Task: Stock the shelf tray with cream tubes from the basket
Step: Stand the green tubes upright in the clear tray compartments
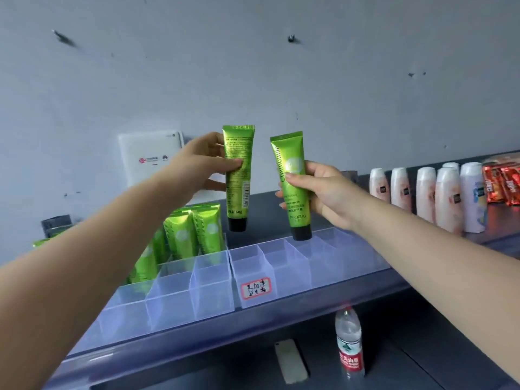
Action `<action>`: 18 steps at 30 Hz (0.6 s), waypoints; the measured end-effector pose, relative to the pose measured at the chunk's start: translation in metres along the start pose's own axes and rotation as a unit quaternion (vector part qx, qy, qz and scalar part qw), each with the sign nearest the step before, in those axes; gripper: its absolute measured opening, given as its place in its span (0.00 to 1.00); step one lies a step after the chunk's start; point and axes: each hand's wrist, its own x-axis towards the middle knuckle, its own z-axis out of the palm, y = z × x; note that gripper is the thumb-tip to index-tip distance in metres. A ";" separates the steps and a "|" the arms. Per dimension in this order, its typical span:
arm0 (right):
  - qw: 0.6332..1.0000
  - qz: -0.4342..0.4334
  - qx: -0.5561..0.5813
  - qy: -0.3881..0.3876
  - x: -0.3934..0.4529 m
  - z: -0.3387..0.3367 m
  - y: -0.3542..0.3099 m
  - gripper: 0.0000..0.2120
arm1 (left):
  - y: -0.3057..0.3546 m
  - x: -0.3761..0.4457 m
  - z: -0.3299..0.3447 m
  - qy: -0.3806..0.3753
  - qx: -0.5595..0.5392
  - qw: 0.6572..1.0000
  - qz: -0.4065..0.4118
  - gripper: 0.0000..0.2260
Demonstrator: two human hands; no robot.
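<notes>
My left hand grips a green cream tube upright, black cap down, its printed back facing me. My right hand pinches a second green tube marked Chamomile, cap down, hanging just above the back row of the right clear tray. A left clear tray with divided compartments holds several green tubes standing in its back cells. The front cells of both trays hold nothing. The basket is out of view.
White and pink bottles stand in a row on the shelf at right, with red snack packets behind them. A water bottle and a phone sit on the lower shelf. A white device hangs on the wall.
</notes>
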 end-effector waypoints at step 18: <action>0.997 0.008 -0.044 -0.063 0.072 0.105 0.064 0.08 | -0.052 -0.024 -0.119 0.061 0.109 0.990 -0.060 0.20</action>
